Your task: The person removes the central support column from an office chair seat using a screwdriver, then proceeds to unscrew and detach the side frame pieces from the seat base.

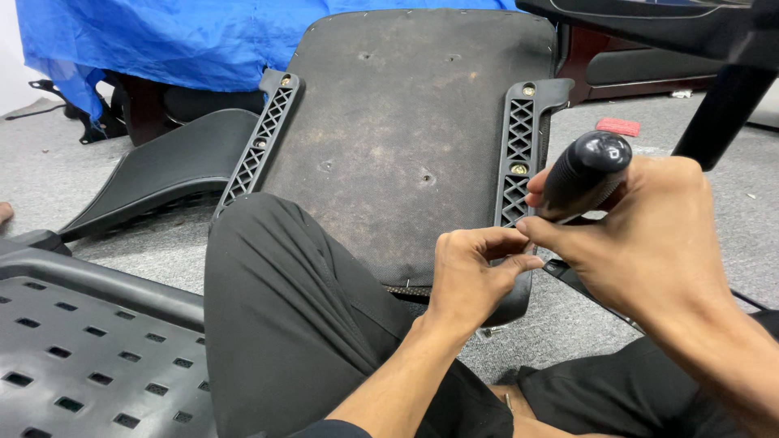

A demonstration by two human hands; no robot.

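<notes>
An upturned chair seat (406,138) with a dusty fabric underside lies on the floor in front of me, leaning against my raised knee (276,268). Two black lattice brackets are fixed to it, one on the left (261,146) and one on the right (519,154), each with brass-coloured screws. My right hand (649,243) grips the black handle of a screwdriver (586,172), pointing down at the lower end of the right bracket. My left hand (471,272) pinches at the tool's shaft by that bracket; the tip is hidden behind my fingers.
A perforated black plastic chair back (89,349) lies at the lower left. A curved black shell (162,174) rests behind the seat. A blue tarp (162,40) covers furniture at the back. A black chair arm (714,97) reaches in from the upper right. Grey carpet (40,162) surrounds everything.
</notes>
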